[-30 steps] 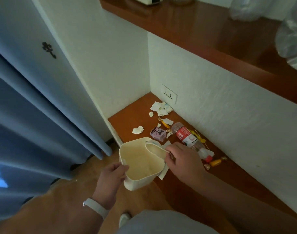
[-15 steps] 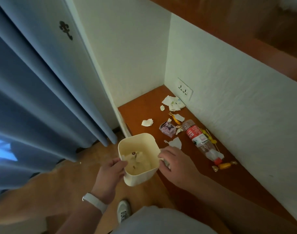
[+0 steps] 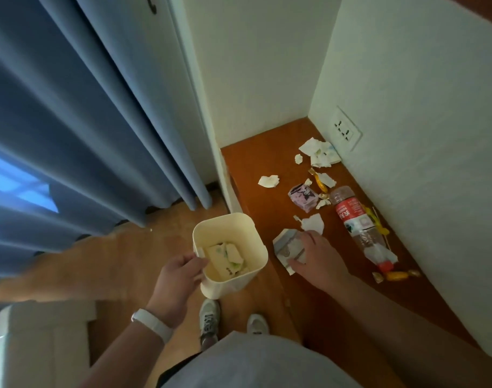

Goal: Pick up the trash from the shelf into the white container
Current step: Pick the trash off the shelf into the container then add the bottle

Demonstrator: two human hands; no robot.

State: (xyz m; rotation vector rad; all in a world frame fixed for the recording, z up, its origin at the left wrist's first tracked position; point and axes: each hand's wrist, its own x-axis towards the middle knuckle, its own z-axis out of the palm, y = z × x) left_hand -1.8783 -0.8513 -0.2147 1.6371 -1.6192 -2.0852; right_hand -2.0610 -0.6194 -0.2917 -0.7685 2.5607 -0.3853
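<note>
My left hand (image 3: 180,278) grips the near-left rim of the white container (image 3: 253,236), held beside the shelf's front edge, with paper scraps inside. My right hand (image 3: 314,261) rests on a folded paper wrapper (image 3: 284,245) on the brown shelf (image 3: 253,163), fingers closing around it. Beyond it lie a torn white scrap (image 3: 313,223), a pink carton (image 3: 303,198), a crushed plastic bottle with a red label (image 3: 356,222), candy wrappers (image 3: 396,275) and crumpled tissues (image 3: 319,152) in the corner.
White walls enclose the shelf at the back and right, with a wall socket (image 3: 345,131). Blue curtains (image 3: 71,121) hang on the left. My shoes (image 3: 209,320) stand on the wooden floor below the container.
My right hand left the container's rim and moved right onto the folded wrapper on the shelf. The paper it dropped now lies in the container. The view tilted further down.
</note>
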